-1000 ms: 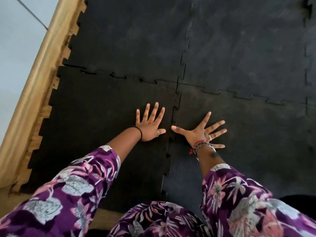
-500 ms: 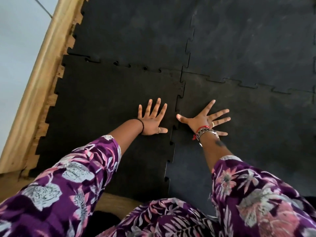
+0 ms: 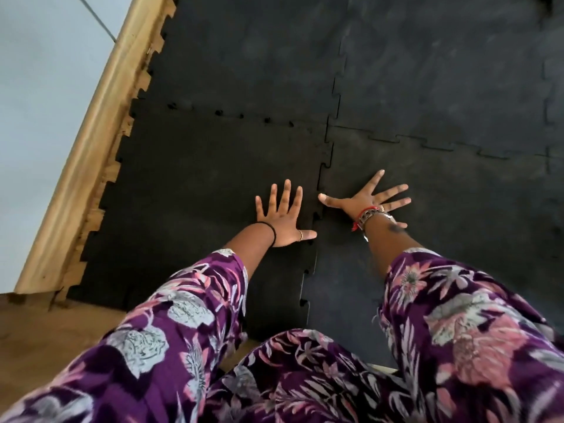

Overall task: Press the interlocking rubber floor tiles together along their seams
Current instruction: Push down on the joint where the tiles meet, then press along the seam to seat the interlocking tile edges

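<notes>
At the far left of the frame is a pale wall (image 3: pixel 45 117), and a light wooden board (image 3: pixel 91 141) runs along its bottom edge. Next to the board the floor is covered with black rubber floor tiles (image 3: pixel 213 166) with bumpy puzzle edges. The near left tile fills the middle left of the frame. Its top seam (image 3: pixel 244 117) has small gaps along it. The left hand (image 3: pixel 282 219) lies flat on this tile, palm down, fingers spread apart, with the thumb pointing at the middle seam (image 3: pixel 317 209). A thin black band is on that wrist. The middle seam runs up the frame between the two hands. Just right of it, the right hand (image 3: pixel 366 203) lies flat on the next tile (image 3: pixel 457 224), fingers spread wide, thumb touching the seam. Bracelets (image 3: pixel 366 216) sit on that wrist. Purple flowery sleeves (image 3: pixel 183 315) fill the bottom of the frame
</notes>
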